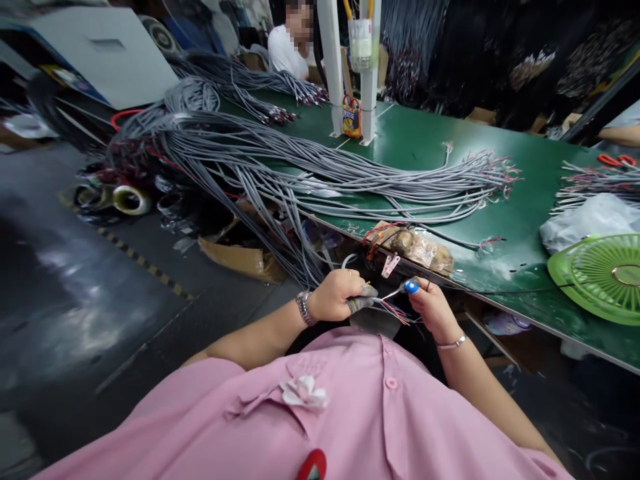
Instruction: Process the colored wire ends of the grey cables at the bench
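Observation:
My left hand [341, 295], with grey coverings on its fingertips, is closed around a grey cable [374, 301] close to its stripped end. Thin coloured wires [397, 312], red, blue and white among them, fan out from that end towards the right. My right hand [433, 310] wears something blue on one fingertip and pinches a pale, silvery strand [395, 293] that runs back to the cable. Both hands are in front of my body, just off the bench edge. A pink clip [390, 265] is close above them.
A thick bundle of grey cables [320, 163] stretches across the green bench [530, 253] and droops over its near edge. A taped brown block [417, 248] sits at the edge. On the right lies a green fan [600, 277]. A person [287, 50] sits beyond a white post [333, 67].

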The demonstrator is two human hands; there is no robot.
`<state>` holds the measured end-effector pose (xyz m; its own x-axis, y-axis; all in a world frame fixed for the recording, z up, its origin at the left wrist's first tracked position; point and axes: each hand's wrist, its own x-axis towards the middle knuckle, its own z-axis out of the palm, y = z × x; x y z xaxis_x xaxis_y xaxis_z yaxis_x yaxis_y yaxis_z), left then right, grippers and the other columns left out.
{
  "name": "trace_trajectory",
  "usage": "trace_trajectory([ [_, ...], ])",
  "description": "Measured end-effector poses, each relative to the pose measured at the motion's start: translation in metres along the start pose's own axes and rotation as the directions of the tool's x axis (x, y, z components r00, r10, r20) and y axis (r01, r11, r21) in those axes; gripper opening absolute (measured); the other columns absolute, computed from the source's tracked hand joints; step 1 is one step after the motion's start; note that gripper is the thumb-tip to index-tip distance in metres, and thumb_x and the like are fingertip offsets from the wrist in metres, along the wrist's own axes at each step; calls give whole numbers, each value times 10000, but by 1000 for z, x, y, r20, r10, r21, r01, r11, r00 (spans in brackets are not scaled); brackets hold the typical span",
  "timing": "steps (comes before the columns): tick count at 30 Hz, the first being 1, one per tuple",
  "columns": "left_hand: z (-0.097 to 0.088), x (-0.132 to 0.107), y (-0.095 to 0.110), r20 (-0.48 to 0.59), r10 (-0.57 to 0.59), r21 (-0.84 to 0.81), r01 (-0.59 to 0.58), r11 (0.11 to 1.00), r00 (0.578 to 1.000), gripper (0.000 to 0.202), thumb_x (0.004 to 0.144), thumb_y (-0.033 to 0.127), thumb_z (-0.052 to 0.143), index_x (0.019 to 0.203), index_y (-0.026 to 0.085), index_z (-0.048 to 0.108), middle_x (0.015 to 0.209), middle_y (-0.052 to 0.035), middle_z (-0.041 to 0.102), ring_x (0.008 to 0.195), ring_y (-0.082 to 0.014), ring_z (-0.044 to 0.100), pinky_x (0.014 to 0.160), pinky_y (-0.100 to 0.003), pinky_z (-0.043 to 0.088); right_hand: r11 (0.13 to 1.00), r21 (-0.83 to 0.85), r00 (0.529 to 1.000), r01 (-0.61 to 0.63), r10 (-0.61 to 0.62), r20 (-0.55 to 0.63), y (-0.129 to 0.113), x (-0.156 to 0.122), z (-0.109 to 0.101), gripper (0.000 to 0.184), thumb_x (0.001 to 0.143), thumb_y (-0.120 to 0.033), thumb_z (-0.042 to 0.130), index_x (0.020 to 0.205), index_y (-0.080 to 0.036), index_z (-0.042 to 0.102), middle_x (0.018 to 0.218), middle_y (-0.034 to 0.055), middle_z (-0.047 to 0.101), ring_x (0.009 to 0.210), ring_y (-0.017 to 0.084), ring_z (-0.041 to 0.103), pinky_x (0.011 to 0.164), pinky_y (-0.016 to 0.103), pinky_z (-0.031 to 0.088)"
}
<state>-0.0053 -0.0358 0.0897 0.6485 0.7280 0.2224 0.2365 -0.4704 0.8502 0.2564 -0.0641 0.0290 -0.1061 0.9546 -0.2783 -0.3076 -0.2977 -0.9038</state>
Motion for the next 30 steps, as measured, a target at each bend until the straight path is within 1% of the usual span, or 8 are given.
trace_trajectory([
  [2, 0, -4, -5, -95, -10, 1, 10, 1000, 995, 140, 718, 299, 785, 833, 219, 782, 689, -91, 670, 652, -189, 530, 734, -326, 419, 991, 137, 998, 1, 7, -64, 7, 9, 1, 342, 706, -412, 808, 700, -182, 555, 509, -109, 281, 425, 30, 133, 373, 168, 79],
  [4, 1, -6, -11, -194, -5, 26, 10, 1000, 981, 162, 716, 300, 793, 849, 208, 784, 700, -92, 682, 661, -186, 545, 730, -324, 430, 978, 210, 997, -11, 28, -77, 11, 18, 5, 348, 743, -467, 770, 753, -180, 575, 538, -96, 352, 417, 20, 125, 366, 156, 74],
  [6, 5, -7, -19, -268, 30, 83, -8, 997, 963, 187, 741, 301, 778, 902, 204, 783, 731, -90, 699, 681, -181, 570, 727, -316, 440, 973, 223, 996, -64, 75, -41, 13, 28, 12, 400, 764, -549, 723, 814, -168, 613, 603, -55, 476, 409, 10, 149, 358, 147, 75],
  [9, 12, -5, -31, -315, 126, 208, -61, 976, 941, 203, 805, 306, 722, 970, 197, 766, 745, -70, 708, 673, -161, 589, 696, -291, 453, 969, 208, 990, -136, 139, 1, 11, 39, 25, 487, 728, -630, 714, 806, -157, 628, 695, 10, 600, 405, 10, 245, 343, 139, 105],
  [12, 18, -1, -37, -316, 189, 308, -88, 947, 930, 191, 859, 310, 663, 973, 184, 750, 738, -54, 710, 660, -145, 601, 665, -268, 461, 977, 190, 994, -100, 106, -19, 7, 46, 36, 495, 705, -629, 742, 793, -153, 637, 682, 16, 618, 419, 21, 323, 340, 134, 154],
  [16, 23, 3, -41, -312, 160, 338, -47, 940, 937, 190, 887, 322, 629, 958, 186, 741, 762, -47, 719, 676, -142, 619, 668, -261, 477, 974, 217, 997, -60, 70, -40, 6, 48, 42, 478, 706, -613, 753, 786, -156, 638, 670, 7, 613, 430, 28, 360, 337, 138, 177],
  [25, 28, 5, -51, -268, 81, 307, 6, 952, 960, 205, 897, 316, 608, 978, 180, 737, 779, -53, 710, 727, -157, 631, 701, -272, 477, 942, 333, 998, -48, 56, -16, 13, 57, 42, 451, 627, -513, 858, 693, -150, 599, 566, -43, 507, 424, 25, 298, 349, 158, 178],
  [30, 31, 6, -53, -210, 61, 330, 12, 944, 976, 205, 893, 344, 614, 945, 184, 731, 756, -37, 698, 684, -144, 603, 668, -260, 443, 932, 361, 1000, -26, 25, 8, 13, 58, 44, 428, 681, -501, 833, 656, -160, 575, 475, -77, 387, 408, 35, 256, 368, 180, 232],
])
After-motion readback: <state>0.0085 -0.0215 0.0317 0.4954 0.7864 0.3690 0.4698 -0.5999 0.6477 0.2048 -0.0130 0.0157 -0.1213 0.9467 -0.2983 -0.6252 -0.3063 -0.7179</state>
